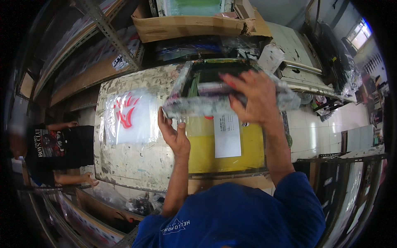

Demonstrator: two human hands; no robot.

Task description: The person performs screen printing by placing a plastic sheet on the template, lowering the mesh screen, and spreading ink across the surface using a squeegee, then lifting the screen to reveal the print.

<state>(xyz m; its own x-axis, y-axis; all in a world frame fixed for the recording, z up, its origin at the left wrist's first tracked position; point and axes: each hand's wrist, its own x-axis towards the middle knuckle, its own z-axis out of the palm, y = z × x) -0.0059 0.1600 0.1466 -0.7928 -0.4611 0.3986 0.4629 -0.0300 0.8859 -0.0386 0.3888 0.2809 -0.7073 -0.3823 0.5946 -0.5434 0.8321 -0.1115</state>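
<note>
A screen printing frame (198,108), smeared by motion, is tilted with its near edge raised above the table. My left hand (175,136) has its fingertips at the frame's near left corner, thumb apart. Over the frame's right half, my right hand (257,97) is closed around a squeegee (211,88); its fingers are blurred. Beneath the frame lies a yellow board (198,155) bearing a white printed paper (227,142). Part of a red mark shows at the frame's near edge. To the left, a clear plastic sheet (142,124) with a red print rests on the table.
The paint-stained table (120,163) extends left. A person in a black shirt (62,142) stands beyond its left end. Metal shelving (107,33) rises at the far left. A cardboard box (186,27) is behind the frame, and racks (343,182) stand at the near right.
</note>
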